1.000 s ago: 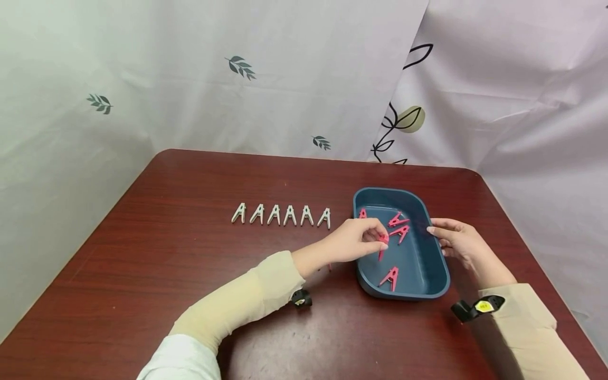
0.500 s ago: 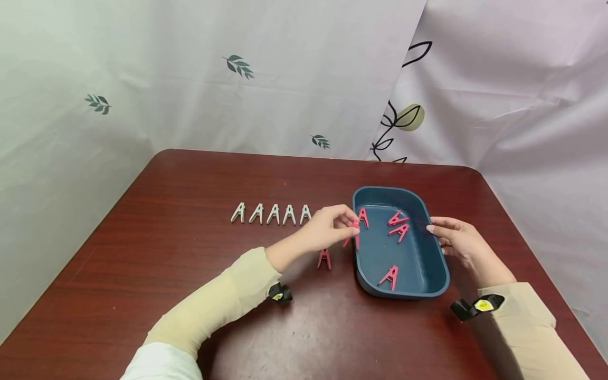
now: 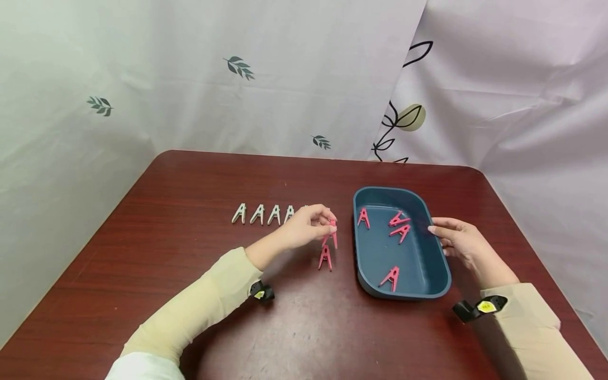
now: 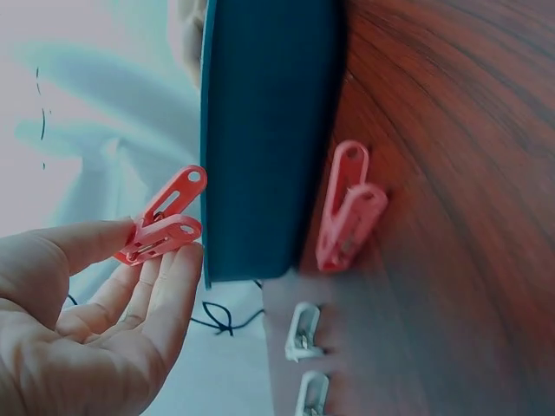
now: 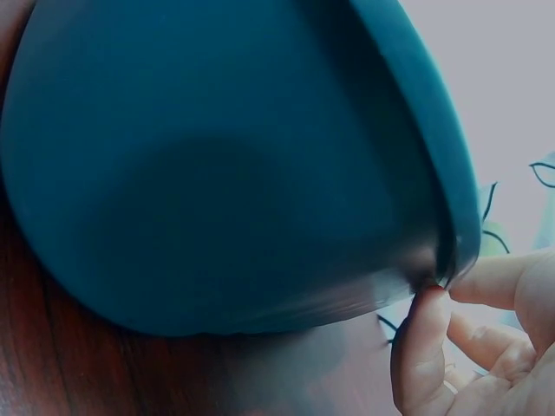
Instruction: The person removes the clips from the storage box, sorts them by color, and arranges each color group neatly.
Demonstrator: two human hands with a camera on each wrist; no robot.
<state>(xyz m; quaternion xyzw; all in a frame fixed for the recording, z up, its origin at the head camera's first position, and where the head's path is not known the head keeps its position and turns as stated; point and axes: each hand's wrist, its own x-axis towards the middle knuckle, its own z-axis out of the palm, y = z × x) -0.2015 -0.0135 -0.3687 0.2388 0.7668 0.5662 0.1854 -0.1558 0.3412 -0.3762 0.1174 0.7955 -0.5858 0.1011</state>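
Observation:
My left hand [image 3: 304, 228] pinches a pink clothespin [image 4: 169, 217] between thumb and fingertips, its legs pointing away from the fingers. Just below it in the head view, another pink clothespin [image 3: 325, 258] lies on the table, left of the blue bin [image 3: 355, 248]. Several pink clothespins [image 3: 401, 232] are spread over the bin's floor. At the bin's right side, my right hand [image 3: 463, 244] grips the rim, thumb on the edge and fingers against the outer wall. In the right wrist view, the bin [image 5: 225, 173] fills most of the picture.
A row of white clothespins [image 3: 257, 214] stands out on the dark red wooden table [image 3: 199, 279]; my left hand covers the row's right end. Behind the table hangs a pale curtain [image 3: 285, 95] with a leaf print.
My left hand has drawn left from over the bin, bringing the pink clothespin out past the rim to above the table. The right hand and the bin have stayed in place.

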